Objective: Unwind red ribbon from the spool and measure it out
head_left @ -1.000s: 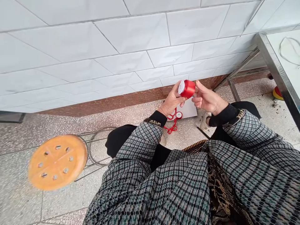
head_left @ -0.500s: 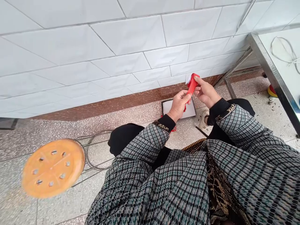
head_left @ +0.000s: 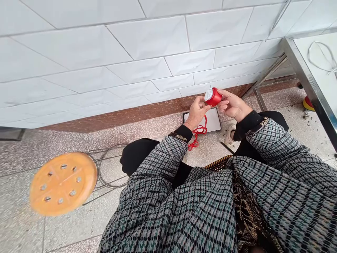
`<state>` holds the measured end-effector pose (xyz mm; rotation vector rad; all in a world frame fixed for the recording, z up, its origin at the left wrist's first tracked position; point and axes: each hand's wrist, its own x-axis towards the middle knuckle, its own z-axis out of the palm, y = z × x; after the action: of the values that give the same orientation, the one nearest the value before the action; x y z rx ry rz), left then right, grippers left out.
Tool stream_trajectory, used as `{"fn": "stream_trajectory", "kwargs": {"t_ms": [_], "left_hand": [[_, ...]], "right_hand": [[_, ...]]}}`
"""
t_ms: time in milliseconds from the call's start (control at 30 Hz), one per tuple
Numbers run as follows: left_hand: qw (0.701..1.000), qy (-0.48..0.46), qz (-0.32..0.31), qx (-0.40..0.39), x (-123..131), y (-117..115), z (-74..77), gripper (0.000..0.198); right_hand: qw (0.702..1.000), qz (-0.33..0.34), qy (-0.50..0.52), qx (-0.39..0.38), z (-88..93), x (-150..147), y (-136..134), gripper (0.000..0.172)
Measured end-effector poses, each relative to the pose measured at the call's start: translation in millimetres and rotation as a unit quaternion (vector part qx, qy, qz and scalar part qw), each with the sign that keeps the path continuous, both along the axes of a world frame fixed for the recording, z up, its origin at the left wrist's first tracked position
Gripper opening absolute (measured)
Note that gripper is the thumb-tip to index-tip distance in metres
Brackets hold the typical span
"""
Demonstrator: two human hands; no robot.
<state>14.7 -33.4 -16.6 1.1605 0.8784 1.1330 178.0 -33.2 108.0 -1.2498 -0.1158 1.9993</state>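
Between both hands is a small roll of red ribbon [head_left: 216,97], its round white end with fine print turned to the upper left. My left hand [head_left: 197,111] is closed, thumb and fingers at the roll's lower left side. From the right, my right hand [head_left: 234,104] grips it with the thumb on top and curled fingers beneath. A loose red strand [head_left: 199,130] hangs below my left hand in loops. Behind it, a shallow white tray with a dark rim [head_left: 214,121] lies on the floor near the wall.
An orange round stool [head_left: 63,183] with a wire frame lies on its side at left. White tiled wall [head_left: 147,38] rises ahead. A metal-edged table [head_left: 310,80] stands at right, a pale cable [head_left: 319,66] on it. Below it sits a yellow and red object [head_left: 308,103].
The roll has been turned, so its white end now faces up and left instead of its red side. My left hand has shifted slightly left, and the looped red strand has come into view.
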Motion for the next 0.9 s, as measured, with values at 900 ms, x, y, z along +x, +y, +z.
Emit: {"fn": "stream_trajectory", "kwargs": {"t_ms": [900], "left_hand": [[0.981,-0.148,-0.074,-0.102,3,-18,31.2,0.054]], "right_hand": [[0.976,-0.021,-0.114,0.187,-21.8,-11,-16,0.037]]}}
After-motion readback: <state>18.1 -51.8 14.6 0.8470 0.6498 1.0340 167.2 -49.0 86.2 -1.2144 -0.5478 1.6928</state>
